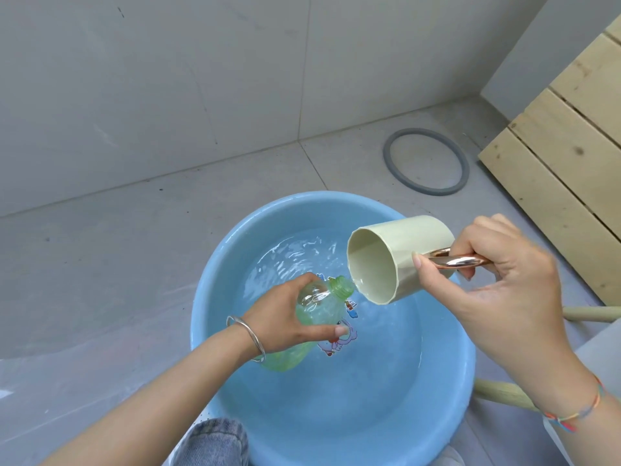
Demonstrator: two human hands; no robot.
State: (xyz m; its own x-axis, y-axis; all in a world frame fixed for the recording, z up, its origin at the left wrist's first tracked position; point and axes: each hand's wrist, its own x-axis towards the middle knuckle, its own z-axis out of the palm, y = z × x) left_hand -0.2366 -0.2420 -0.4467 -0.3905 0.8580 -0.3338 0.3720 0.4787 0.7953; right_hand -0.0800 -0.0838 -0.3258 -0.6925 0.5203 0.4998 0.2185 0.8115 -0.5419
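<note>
My left hand [285, 324] grips a clear green plastic bottle [322, 307], tilted with its open threaded neck up and to the right. My right hand [497, 274] holds a cream cup [396, 257] by its shiny copper handle [460, 258]. The cup is tipped on its side, its lip right next to the bottle's mouth, with a little water at the lip. Both are held over a light blue basin [215, 297] that holds rippling water and has a cartoon picture on its bottom.
The basin sits on a grey tiled floor beside a grey wall. A grey rubber ring [389, 163] lies on the floor behind it. Pale wooden planks [571, 136] lean at the right. A jeans-clad knee [215, 442] is at the bottom edge.
</note>
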